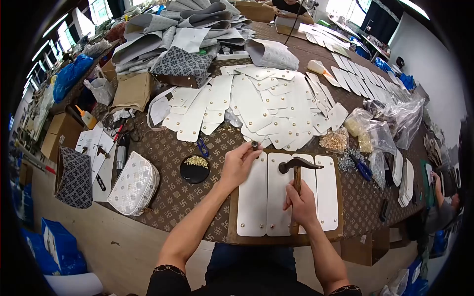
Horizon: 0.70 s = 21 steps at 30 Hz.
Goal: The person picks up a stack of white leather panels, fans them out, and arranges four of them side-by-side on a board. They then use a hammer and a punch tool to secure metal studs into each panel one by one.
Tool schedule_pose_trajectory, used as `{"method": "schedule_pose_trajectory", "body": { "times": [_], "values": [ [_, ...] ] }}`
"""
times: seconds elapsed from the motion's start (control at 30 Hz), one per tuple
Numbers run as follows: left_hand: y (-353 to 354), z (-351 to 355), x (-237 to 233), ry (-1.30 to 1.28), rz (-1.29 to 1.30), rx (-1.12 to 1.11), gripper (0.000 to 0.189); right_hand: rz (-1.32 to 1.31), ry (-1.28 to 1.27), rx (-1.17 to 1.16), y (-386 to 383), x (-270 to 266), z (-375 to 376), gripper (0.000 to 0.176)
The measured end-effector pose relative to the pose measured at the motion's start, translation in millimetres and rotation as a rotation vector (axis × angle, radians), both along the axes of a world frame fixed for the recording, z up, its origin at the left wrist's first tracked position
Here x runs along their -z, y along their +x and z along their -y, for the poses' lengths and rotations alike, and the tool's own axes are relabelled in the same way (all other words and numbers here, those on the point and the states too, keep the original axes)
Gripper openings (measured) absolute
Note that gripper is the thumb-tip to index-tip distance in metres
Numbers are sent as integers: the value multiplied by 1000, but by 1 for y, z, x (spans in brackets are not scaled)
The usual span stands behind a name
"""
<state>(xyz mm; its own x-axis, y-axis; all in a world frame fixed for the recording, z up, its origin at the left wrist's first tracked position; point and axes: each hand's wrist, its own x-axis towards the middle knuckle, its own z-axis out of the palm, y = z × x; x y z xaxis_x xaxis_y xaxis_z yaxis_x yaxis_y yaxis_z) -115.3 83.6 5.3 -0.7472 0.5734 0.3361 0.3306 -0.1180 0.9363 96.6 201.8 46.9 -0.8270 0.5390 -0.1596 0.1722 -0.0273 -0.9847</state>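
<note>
My right hand (300,202) grips the wooden handle of a hammer (297,178), whose dark metal head is raised over the white panels. My left hand (238,165) pinches a short metal rivet setter (255,144) at the top end of the leftmost white panel (252,197). Several such panels lie side by side on a brown board (232,217) in front of me, with small gold studs at their ends. Left of the board, a round black dish (194,172) holds small gold pieces. Whether a stud sits under the setter is hidden.
A large heap of white panels (266,103) with gold studs lies beyond the board. Blue-handled pliers (363,167) and bags of small metal parts (335,140) are on the right. A patterned white pouch (134,185) stands on the left. Another person (289,7) is at the far end.
</note>
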Motion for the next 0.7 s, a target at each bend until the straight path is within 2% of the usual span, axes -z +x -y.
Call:
{"method": "schedule_pose_trajectory", "body": {
  "times": [0.03,0.2,0.3,0.37,0.43,0.47,0.53,0.57,0.63,0.67,0.7],
  "values": [
    [3,-4,-1,24,5,29,19,-48,-80,51,3,3,1,16],
    [5,-17,7,-21,-41,70,17,25,-44,11,11,-18,-6,16],
    [5,-18,8,-62,-89,66,16,78,56,-72,5,-83,-9,16],
    [6,-16,9,-69,-94,73,16,-170,197,-18,0,-136,-4,14],
    [6,-17,8,-60,-136,68,16,-599,303,42,-8,-161,-4,15],
    [6,-17,7,-58,-139,64,16,-881,242,62,-27,-157,-1,17],
    [8,-18,6,-39,-164,41,16,-751,495,-20,-47,-106,-11,19],
    [7,-19,1,-33,-166,41,16,-253,703,-85,-55,-107,-7,22],
    [9,-11,-5,-122,-137,67,15,391,447,-294,-58,-99,-13,22],
    [6,-9,1,-199,-267,15,15,177,519,-240,-47,-66,-23,21],
    [-3,-18,0,-139,-234,-3,15,130,436,-179,-44,-67,-25,20]
  ]
}}
